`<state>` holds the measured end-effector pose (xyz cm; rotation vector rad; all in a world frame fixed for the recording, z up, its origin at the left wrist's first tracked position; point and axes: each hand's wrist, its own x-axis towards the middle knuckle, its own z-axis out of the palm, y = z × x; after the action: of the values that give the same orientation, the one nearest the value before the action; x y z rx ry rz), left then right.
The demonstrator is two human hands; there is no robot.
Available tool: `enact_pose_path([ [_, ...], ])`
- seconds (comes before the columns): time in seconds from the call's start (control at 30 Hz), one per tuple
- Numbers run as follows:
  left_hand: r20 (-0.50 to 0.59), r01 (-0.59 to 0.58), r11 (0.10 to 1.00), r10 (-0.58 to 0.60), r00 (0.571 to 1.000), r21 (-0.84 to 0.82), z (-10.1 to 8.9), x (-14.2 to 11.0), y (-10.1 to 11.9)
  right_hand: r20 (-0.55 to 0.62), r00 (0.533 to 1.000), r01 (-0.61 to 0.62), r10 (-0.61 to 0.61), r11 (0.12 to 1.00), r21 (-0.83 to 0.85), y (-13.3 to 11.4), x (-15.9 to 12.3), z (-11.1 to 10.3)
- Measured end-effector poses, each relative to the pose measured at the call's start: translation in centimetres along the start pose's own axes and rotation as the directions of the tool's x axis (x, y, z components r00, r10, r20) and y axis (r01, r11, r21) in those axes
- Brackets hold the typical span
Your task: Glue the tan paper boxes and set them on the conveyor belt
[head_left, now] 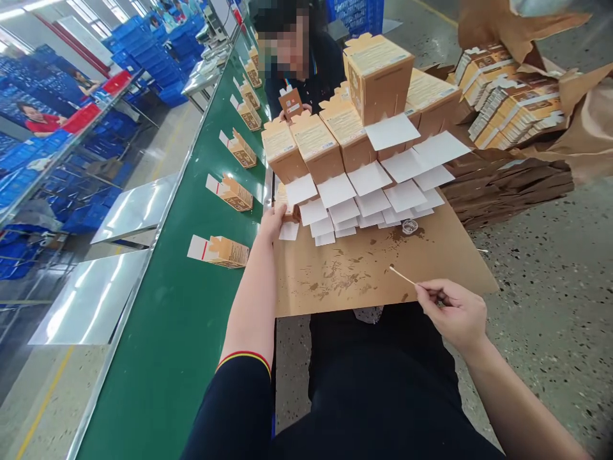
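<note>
My right hand (450, 313) pinches a thin cotton swab (403, 275), its tip pointing left over the brown cardboard sheet (383, 281). Dark wet marks spot the sheet below it. At the left edge of the stack, my left hand (272, 222) is closed on a small brown carton (286, 206), partly hidden by the fingers. Its white flap (288, 231) hangs open towards me. Many more brown cartons (316, 150) are stacked behind, their white flaps (338, 190) overlapping in rows. A small clear round dish (409, 226) sits by the front of the stack.
A green conveyor belt (182, 319) runs along the left, with a line of spaced cartons (232, 251) lying on it. Across the stack, a person holds a flat carton (291, 103). Bundled flat cartons (520, 115) lie in torn brown paper at right. Metal shelves (90, 300) flank the belt.
</note>
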<state>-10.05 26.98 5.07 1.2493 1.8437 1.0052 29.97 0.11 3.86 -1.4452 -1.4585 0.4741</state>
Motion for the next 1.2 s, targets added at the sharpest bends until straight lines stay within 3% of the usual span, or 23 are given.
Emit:
enact_pose_path([
  [0.1,-0.044,0.017,0.987,-0.024,0.999,-0.159,-2.8,-5.4,-2.9,0.007,1.000,-0.027,0.027,1.000,-0.002,0.5,-0.3,-0.6],
  [0.2,-0.006,0.035,0.892,-0.042,0.999,-0.450,-4.1,-12.5,-5.4,0.065,0.997,-0.036,0.036,0.999,0.000,0.5,-0.5,-0.9],
  [0.3,0.059,0.065,0.827,-0.038,0.997,-0.558,-2.1,-18.6,-6.7,0.148,0.989,0.016,-0.022,0.999,0.038,-0.2,-0.5,0.6],
  [0.37,0.081,0.063,0.823,-0.020,0.996,-0.565,0.2,-20.9,-6.9,0.205,0.975,0.072,-0.086,0.994,0.077,-0.8,-0.5,2.7],
  [0.5,0.021,0.021,0.850,-0.012,1.000,-0.526,3.3,-21.6,-6.7,0.343,0.922,0.154,-0.180,0.983,0.104,-1.1,-0.7,7.7],
  [0.63,0.014,0.005,0.866,0.002,1.000,-0.501,3.4,-21.4,-6.4,0.436,0.868,0.246,-0.238,0.969,0.038,-0.4,-1.4,10.4],
  [0.83,0.021,0.011,0.872,0.000,1.000,-0.489,3.2,-22.0,-5.7,0.465,0.829,0.349,-0.310,0.937,0.003,0.0,-2.3,10.7],
  [0.97,0.041,0.029,0.876,-0.011,0.999,-0.481,3.2,-22.0,-5.8,0.491,0.817,0.350,-0.302,0.937,-0.008,0.0,-2.2,10.6],
  [1.1,0.070,0.037,0.889,-0.006,0.998,-0.457,3.3,-22.4,-6.0,0.426,0.862,0.296,-0.275,0.955,0.019,0.2,-1.4,10.1],
  [1.2,0.028,-0.003,0.913,0.016,0.999,-0.408,3.8,-23.1,-6.6,0.353,0.908,0.232,-0.226,0.972,0.026,0.4,-0.9,9.1],
])
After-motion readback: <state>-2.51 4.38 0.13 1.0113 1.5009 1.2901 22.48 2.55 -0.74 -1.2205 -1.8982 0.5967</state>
